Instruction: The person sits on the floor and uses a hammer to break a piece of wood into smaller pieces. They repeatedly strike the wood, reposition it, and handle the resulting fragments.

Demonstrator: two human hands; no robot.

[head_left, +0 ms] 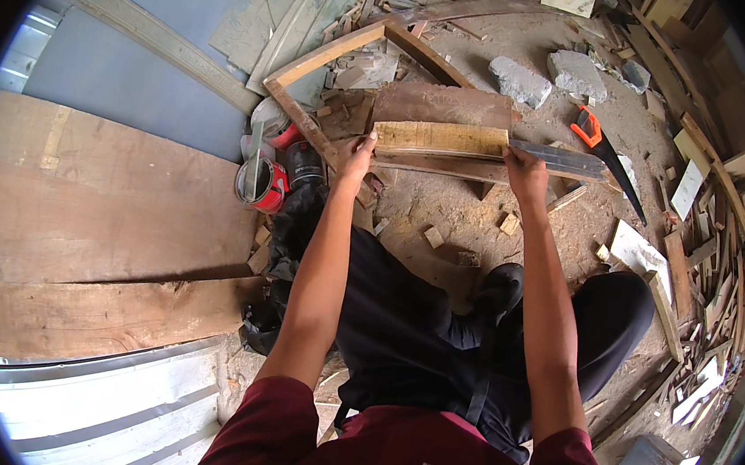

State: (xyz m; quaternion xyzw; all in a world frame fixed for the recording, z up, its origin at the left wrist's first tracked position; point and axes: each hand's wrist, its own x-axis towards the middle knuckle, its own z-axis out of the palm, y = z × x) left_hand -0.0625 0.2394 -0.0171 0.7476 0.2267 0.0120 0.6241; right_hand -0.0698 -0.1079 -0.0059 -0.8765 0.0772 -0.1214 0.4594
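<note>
A short, pale wooden board (441, 138) lies level between my hands. My left hand (357, 157) grips its left end, with the thumb on top. On the other end my right hand (526, 175) is closed. Just behind the board a wider brown wooden piece (441, 104) shows. Past my right hand a dark, narrow plank (569, 161) sticks out to the right; its part under the board is hidden. A handsaw (587, 126) with an orange and black handle lies on the floor to the right, its dark blade angled toward me.
A wooden frame (326, 57) stands behind at the left. Near my left forearm are red paint cans (273, 190) and a large plywood sheet (110, 192). Concrete chunks (520, 82) lie at the back. Scrap wood (722, 290) piles along the right; small wooden blocks (433, 236) dot the floor.
</note>
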